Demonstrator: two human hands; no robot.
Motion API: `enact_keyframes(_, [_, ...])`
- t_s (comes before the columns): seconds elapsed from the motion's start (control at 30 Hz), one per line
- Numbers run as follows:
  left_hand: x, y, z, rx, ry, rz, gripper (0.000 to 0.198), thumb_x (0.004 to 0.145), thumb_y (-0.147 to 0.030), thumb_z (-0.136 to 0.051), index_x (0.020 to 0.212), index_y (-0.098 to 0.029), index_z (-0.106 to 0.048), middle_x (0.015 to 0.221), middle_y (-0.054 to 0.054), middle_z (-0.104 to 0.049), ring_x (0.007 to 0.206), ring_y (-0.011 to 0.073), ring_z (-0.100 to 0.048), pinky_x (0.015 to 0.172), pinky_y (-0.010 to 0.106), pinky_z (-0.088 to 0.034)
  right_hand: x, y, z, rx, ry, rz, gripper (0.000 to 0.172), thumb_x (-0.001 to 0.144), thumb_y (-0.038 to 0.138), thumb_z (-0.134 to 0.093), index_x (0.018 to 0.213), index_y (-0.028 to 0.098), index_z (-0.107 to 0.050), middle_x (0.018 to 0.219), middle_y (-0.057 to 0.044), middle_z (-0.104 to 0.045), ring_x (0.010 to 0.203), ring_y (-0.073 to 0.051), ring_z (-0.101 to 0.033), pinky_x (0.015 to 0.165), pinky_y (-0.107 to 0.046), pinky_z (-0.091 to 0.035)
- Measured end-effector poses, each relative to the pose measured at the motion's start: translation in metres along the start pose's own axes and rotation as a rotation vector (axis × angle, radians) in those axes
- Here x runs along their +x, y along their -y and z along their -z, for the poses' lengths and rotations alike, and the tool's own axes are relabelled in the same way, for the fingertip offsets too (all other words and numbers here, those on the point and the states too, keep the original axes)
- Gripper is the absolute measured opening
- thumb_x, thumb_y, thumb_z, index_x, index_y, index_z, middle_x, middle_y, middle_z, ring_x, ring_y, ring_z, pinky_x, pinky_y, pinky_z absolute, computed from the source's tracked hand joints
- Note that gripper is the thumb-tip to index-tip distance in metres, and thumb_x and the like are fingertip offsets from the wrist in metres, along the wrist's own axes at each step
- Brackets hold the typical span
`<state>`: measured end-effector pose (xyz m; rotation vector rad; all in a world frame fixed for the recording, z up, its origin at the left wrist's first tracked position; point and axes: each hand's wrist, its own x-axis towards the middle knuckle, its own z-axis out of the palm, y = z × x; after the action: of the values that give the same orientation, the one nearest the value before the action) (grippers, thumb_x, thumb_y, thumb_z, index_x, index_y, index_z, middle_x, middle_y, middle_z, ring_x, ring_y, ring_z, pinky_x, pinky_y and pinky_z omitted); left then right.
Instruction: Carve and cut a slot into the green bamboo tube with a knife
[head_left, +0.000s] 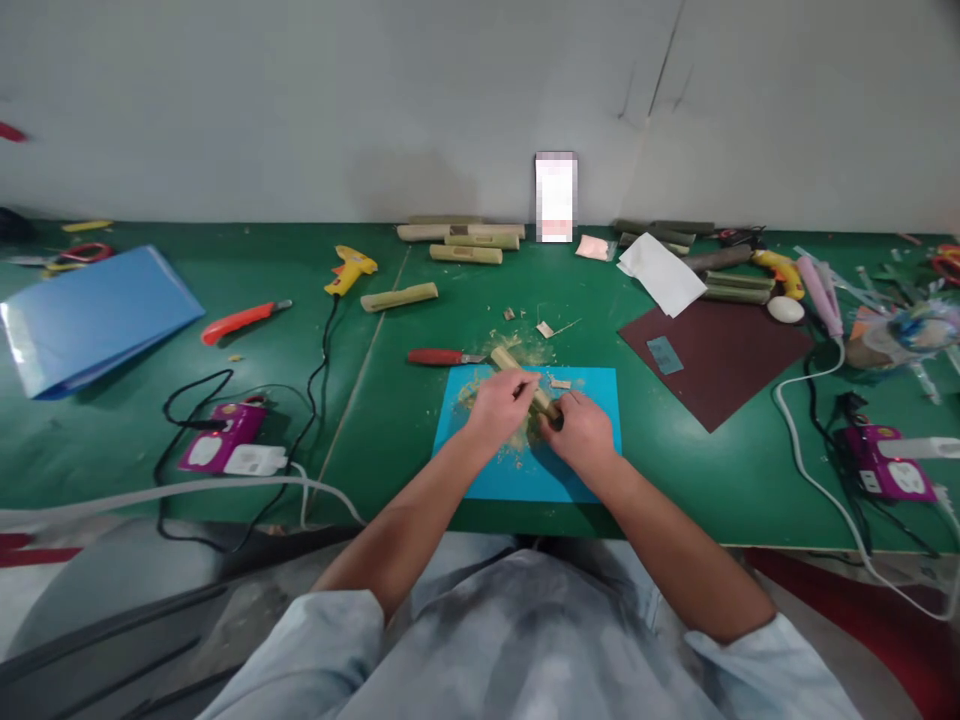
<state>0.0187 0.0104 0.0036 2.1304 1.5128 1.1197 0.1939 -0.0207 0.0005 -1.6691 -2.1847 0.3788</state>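
Observation:
A pale bamboo tube point(504, 357) lies slantwise over a blue sheet point(517, 487) scattered with shavings. My right hand point(581, 430) is wrapped round the tube's near end, where its dark hollow shows. Against the tube's middle, my left hand point(499, 408) has its fingers closed in a pinch. What they hold, if anything, is hidden. Just beyond the sheet lies a red-handled knife point(436, 357), its blade pointing at the tube's far end. Small bamboo chips point(545, 329) lie beyond the tube.
Cut bamboo pieces point(466, 255) and a phone point(556, 200) stand along the wall. To the left are a yellow glue gun point(349, 270), a red cutter point(240, 322), a blue folder point(97, 320) and a corded power strip point(225, 440). Brown card point(709, 360) and another power strip point(889, 465) lie right.

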Motion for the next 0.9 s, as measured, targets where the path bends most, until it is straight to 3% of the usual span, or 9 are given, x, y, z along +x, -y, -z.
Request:
enact_keyframes(0.1, [0.029,-0.001,0.009,-0.128,-0.164,0.132,0.014,0.093,-0.024,-0.065,0.096,-0.018,-0.077,0.086,0.004,-0.077,0.068,0.0117,-0.066,0.065,0.023,-0.053,0.000,0.000,0.002,-0.013,0.012,0.003,0.021,0.089,0.040,-0.062,0.085,0.020,-0.063,0.088,-0.007,-0.068,0.077,-0.019,-0.059,0.066,-0.031,-0.036])
enact_keyframes(0.17, [0.058,-0.005,0.015,-0.351,-0.298,0.287,0.012,0.088,-0.024,-0.069,0.096,-0.019,-0.077,0.070,-0.001,-0.070,0.056,0.0082,-0.058,0.054,0.019,-0.045,0.001,-0.001,0.003,-0.022,0.023,0.002,0.021,0.089,0.041,-0.062,0.085,0.020,-0.062,0.089,-0.007,-0.069,0.077,-0.019,-0.059,0.065,-0.032,-0.035])
enact_keyframes(0.27, [0.115,-0.015,0.016,-0.736,-0.473,0.390,0.006,0.087,-0.018,-0.070,0.090,-0.018,-0.074,0.063,-0.004,-0.062,0.048,0.0050,-0.048,0.046,0.017,-0.037,0.002,-0.002,0.004,-0.026,0.023,0.012,0.021,0.088,0.041,-0.061,0.081,0.022,-0.060,0.088,-0.006,-0.068,0.076,-0.019,-0.059,0.064,-0.032,-0.034])
enact_keyframes(0.37, [0.162,-0.029,0.007,-0.912,-0.490,0.437,0.009,0.092,-0.017,-0.067,0.083,-0.017,-0.071,0.067,-0.003,-0.062,0.048,0.0033,-0.047,0.046,0.016,-0.037,0.003,-0.003,0.005,-0.023,0.013,0.025,0.019,0.088,0.039,-0.060,0.079,0.022,-0.059,0.085,-0.006,-0.067,0.075,-0.019,-0.058,0.063,-0.033,-0.033])
enact_keyframes(0.43, [0.170,-0.039,0.001,-0.896,-0.429,0.388,0.010,0.093,-0.020,-0.067,0.085,-0.017,-0.072,0.067,-0.003,-0.063,0.048,0.0028,-0.046,0.047,0.016,-0.038,0.003,-0.004,0.007,-0.029,0.007,0.046,0.019,0.088,0.038,-0.060,0.079,0.022,-0.059,0.084,-0.007,-0.066,0.074,-0.019,-0.057,0.063,-0.033,-0.032])
enact_keyframes(0.57, [0.128,-0.047,0.010,-0.645,-0.202,0.129,0.010,0.091,-0.022,-0.069,0.097,-0.019,-0.076,0.070,-0.003,-0.067,0.053,0.0048,-0.053,0.050,0.016,-0.042,0.001,-0.002,0.010,-0.061,0.023,0.064,0.021,0.089,0.040,-0.057,0.081,0.020,-0.060,0.085,-0.007,-0.067,0.073,-0.018,-0.056,0.062,-0.032,-0.031])
enact_keyframes(0.67, [0.082,-0.037,0.032,-0.442,-0.162,-0.007,0.014,0.093,-0.026,-0.067,0.100,-0.020,-0.078,0.087,0.002,-0.075,0.068,0.0084,-0.064,0.060,0.018,-0.049,0.004,0.001,0.016,-0.136,0.069,0.052,0.021,0.089,0.038,-0.056,0.083,0.019,-0.062,0.086,-0.008,-0.067,0.075,-0.020,-0.058,0.062,-0.033,-0.031])
enact_keyframes(0.77, [0.054,-0.019,0.048,-0.375,-0.163,0.015,0.015,0.093,-0.027,-0.066,0.099,-0.019,-0.078,0.089,0.004,-0.076,0.072,0.0106,-0.067,0.062,0.020,-0.051,0.010,0.005,0.024,-0.199,0.161,0.056,0.017,0.087,0.035,-0.059,0.085,0.019,-0.064,0.088,-0.009,-0.069,0.075,-0.021,-0.059,0.060,-0.034,-0.030])
enact_keyframes(0.9, [0.037,0.005,0.041,-0.386,-0.209,0.102,0.015,0.093,-0.027,-0.066,0.099,-0.019,-0.077,0.078,0.001,-0.073,0.058,0.0081,-0.060,0.054,0.019,-0.046,0.018,0.008,0.030,-0.217,0.230,0.069,0.018,0.085,0.036,-0.065,0.088,0.018,-0.065,0.090,-0.011,-0.070,0.078,-0.023,-0.063,0.060,-0.035,-0.034])
